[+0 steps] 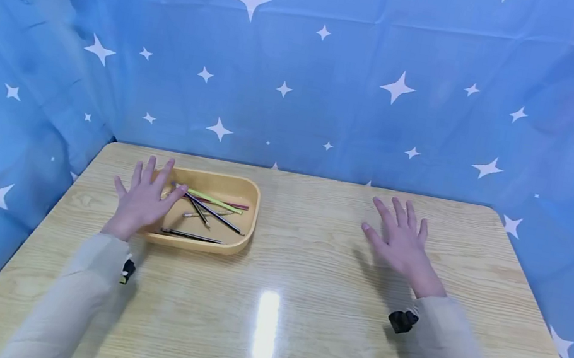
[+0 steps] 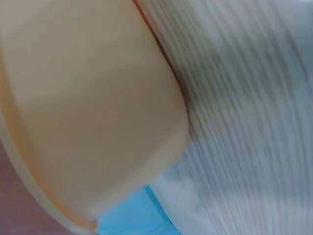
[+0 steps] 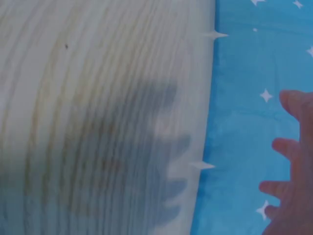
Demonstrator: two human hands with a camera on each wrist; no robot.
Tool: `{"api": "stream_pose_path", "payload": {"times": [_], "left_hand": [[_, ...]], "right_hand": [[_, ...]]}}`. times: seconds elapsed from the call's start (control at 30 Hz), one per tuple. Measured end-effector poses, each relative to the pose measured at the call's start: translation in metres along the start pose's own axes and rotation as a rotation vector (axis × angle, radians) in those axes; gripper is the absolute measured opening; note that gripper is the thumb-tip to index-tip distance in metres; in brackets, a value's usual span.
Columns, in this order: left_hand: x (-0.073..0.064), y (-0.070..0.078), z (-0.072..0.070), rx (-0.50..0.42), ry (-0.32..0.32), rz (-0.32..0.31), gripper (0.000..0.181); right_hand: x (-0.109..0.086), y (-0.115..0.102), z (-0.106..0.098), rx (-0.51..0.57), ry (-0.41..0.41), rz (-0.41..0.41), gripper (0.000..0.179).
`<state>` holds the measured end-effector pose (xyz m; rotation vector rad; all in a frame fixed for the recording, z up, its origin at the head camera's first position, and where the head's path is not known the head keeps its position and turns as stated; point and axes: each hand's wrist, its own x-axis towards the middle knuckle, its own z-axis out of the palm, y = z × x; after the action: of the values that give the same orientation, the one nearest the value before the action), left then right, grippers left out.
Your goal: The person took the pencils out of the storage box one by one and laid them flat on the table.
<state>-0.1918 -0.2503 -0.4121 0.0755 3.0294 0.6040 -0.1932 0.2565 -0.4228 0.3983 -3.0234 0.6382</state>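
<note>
In the head view my left hand (image 1: 141,202) spreads its fingers over the left end of a tan tray (image 1: 251,217), overlapping its rim. Inside the tray lie a yellow-green pencil (image 1: 214,200), a dark red pencil (image 1: 236,206), a light-coloured pen (image 1: 194,214) and several dark pencils (image 1: 196,236). The tray's outer wall (image 2: 107,107) fills much of the left wrist view. On the right side my right hand (image 1: 400,240) is held above the table with fingers apart, holding nothing. Its fingers (image 3: 283,147) show at the edge of the right wrist view, their shadow falling on the wood.
The light wood-grain table (image 1: 316,338) reaches to a blue curtain (image 1: 304,112) with white stars, which hangs along the back and both sides. A bright light reflection lies on the tabletop in front. Black bands (image 1: 403,321) sit at both sleeve cuffs.
</note>
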Motion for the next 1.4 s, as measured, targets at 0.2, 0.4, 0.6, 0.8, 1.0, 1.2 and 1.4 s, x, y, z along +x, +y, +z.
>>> {"api": "stream_pose_path", "payload": {"times": [0.2, 0.4, 0.6, 0.8, 1.0, 1.2, 1.4], "left_hand": [[-0.008, -0.022, -0.003, -0.082, 0.024, 0.024, 0.080], [-0.013, -0.040, -0.003, -0.153, 0.080, 0.125, 0.073], [-0.014, -0.051, 0.000, -0.211, 0.096, 0.173, 0.072], [-0.018, -0.058, 0.005, -0.285, 0.016, 0.101, 0.077], [-0.021, -0.056, 0.010, -0.433, -0.062, 0.049, 0.083], [-0.016, -0.039, 0.020, -0.473, -0.073, 0.092, 0.084], [-0.010, -0.021, 0.028, -0.465, -0.103, 0.100, 0.092]], "right_hand": [[0.000, -0.003, 0.011, 0.017, -0.005, -0.050, 0.066], [0.001, -0.004, 0.020, 0.021, 0.033, -0.115, 0.063], [0.004, -0.007, 0.027, 0.047, 0.040, -0.141, 0.060], [0.002, -0.008, 0.031, 0.084, 0.031, -0.157, 0.056], [0.001, -0.010, 0.036, 0.105, 0.037, -0.183, 0.053], [0.004, -0.020, 0.045, 0.136, 0.049, -0.203, 0.052], [0.008, -0.038, 0.049, 0.163, 0.042, -0.250, 0.051]]}}
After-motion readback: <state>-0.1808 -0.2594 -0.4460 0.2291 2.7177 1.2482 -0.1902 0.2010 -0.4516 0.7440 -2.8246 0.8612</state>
